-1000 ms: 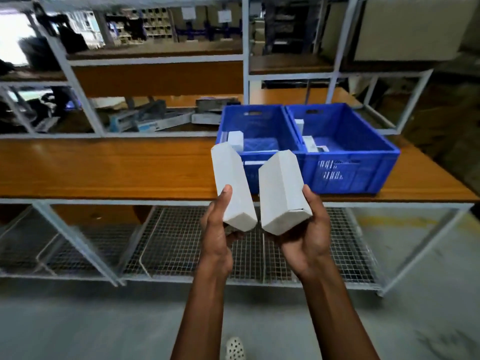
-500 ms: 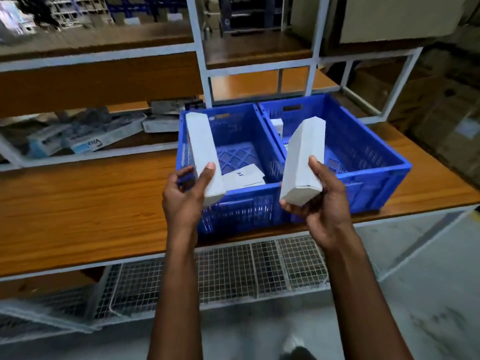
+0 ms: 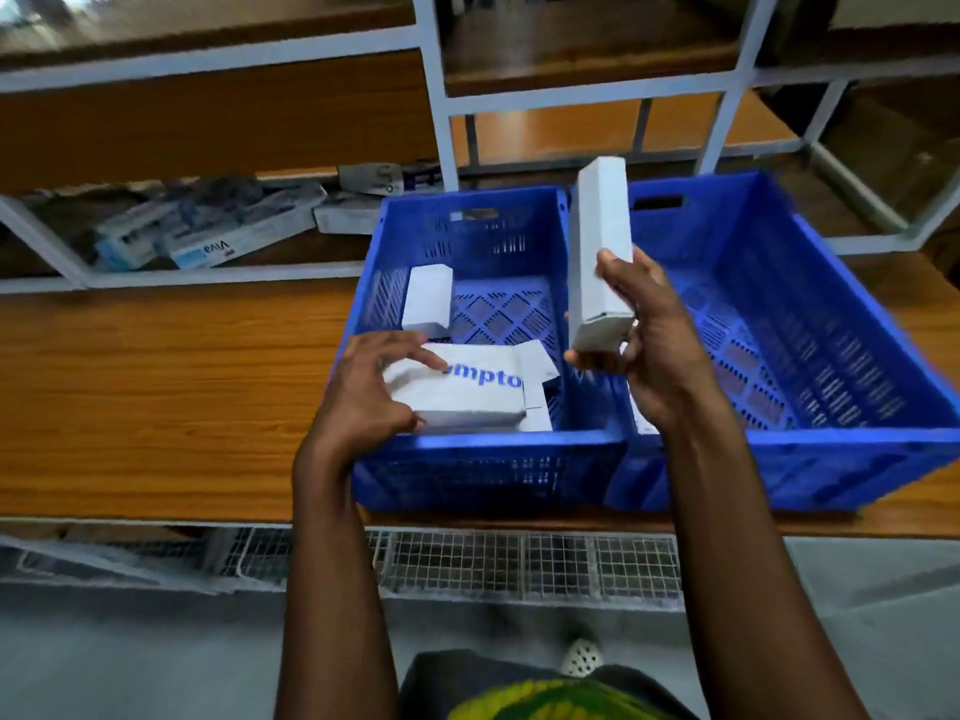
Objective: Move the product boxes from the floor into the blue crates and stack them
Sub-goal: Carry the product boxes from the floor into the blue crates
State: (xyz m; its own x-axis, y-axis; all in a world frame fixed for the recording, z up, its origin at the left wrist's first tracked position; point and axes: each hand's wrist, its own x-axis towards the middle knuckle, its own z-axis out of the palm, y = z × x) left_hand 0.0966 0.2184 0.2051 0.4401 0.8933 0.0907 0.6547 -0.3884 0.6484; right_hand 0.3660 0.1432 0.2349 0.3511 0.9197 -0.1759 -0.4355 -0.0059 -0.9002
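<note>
Two blue crates stand side by side on the wooden shelf: the left crate (image 3: pixel 470 465) and the right crate (image 3: pixel 841 324). My left hand (image 3: pixel 363 392) grips a white product box with blue lettering (image 3: pixel 467 394), lying flat low in the left crate's front, over other white boxes. My right hand (image 3: pixel 644 345) holds a second white box (image 3: pixel 597 252) upright above the wall between the two crates. Another white box (image 3: pixel 428 298) stands at the left crate's far left side. The right crate's floor is mostly bare; its front left corner is hidden by my right hand.
Product cartons (image 3: pixel 218 236) lie on the rack behind the wooden shelf (image 3: pixel 156 392). White metal uprights (image 3: pixel 436 96) rise behind the crates. A wire mesh shelf (image 3: pixel 519 563) sits below, above the grey floor. My shoe (image 3: pixel 582 657) shows at the bottom.
I have stepped closer to the crates. My left hand has lowered its box flat into the left crate. My right hand has lifted its box upright over the divider.
</note>
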